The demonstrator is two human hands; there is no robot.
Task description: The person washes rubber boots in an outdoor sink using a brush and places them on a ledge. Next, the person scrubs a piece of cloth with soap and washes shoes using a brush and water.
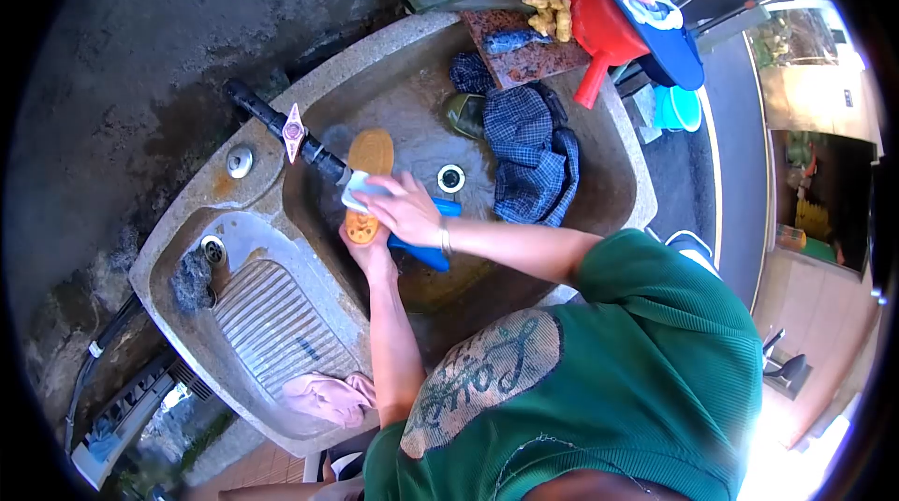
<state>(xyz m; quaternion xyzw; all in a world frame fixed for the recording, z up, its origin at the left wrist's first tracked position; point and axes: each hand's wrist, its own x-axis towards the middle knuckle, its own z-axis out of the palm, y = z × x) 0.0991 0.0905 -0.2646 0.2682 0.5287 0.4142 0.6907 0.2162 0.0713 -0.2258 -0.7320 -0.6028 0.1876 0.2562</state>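
Observation:
My left hand [368, 248] grips one end of a shoe [372, 153], its tan sole turned up under the tap [323, 162]. My right hand [409, 211] is closed around a pale scrubbing brush [363, 190], pressed against the middle of the sole; the brush's underside is hidden. A blue plastic object [423, 254] lies below my hands, partly covered by my right wrist. In the same stone basin, right of the drain [450, 178], lie a dark green shoe [464, 115] and a checked dark blue cloth [524, 159].
A ribbed washboard [281, 323] adjoins the basin, with a pink cloth [330, 398] and a dark scrubbing pad [193, 281]. On the far rim a stone slab [534, 66] bears ginger root [551, 16]. A red ladle [604, 28] and a turquoise bucket [676, 109] stand beyond.

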